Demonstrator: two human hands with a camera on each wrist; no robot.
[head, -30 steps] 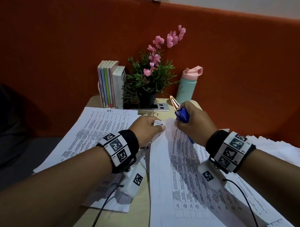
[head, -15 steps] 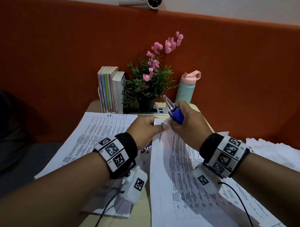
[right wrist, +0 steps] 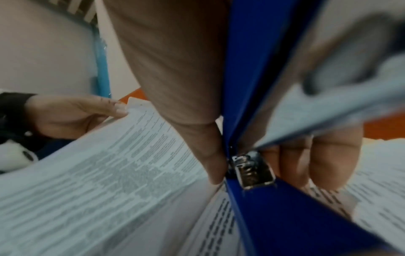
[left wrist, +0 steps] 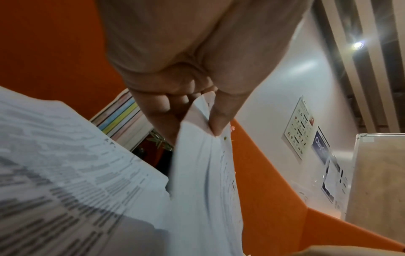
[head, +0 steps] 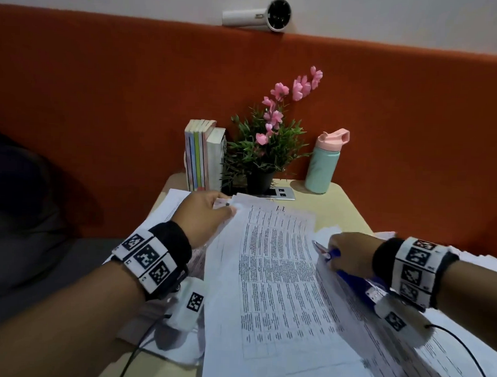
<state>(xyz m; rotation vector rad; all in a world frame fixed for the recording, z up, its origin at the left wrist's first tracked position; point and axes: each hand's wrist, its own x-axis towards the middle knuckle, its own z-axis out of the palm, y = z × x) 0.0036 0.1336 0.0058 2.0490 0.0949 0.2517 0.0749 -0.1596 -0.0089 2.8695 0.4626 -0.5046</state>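
Note:
A set of printed sheets (head: 275, 274) lies tilted across the small table. My left hand (head: 227, 208) pinches its top left corner between thumb and fingers; the left wrist view shows that hand (left wrist: 192, 107) with the thumb on top of the sheets (left wrist: 201, 173). My right hand (head: 331, 249) is at the right edge of the sheets, gripping a blue stapler (head: 359, 285) whose metal nose points up and left. In the right wrist view the stapler (right wrist: 263, 216) stands with its jaws apart, the thumb beside it, and the left hand (right wrist: 118, 109) is at the far corner.
At the table's back stand a row of books (head: 203, 155), a potted plant with pink flowers (head: 265, 149) and a teal bottle with a pink lid (head: 324, 165). More printed pages lie under my left arm (head: 167, 211) and at the right (head: 478, 261). An orange partition rises behind.
My right hand has drawn the stapler away from the sheets' top corner, down and to the right. My left hand keeps its pinch on that corner. The head view has tilted up.

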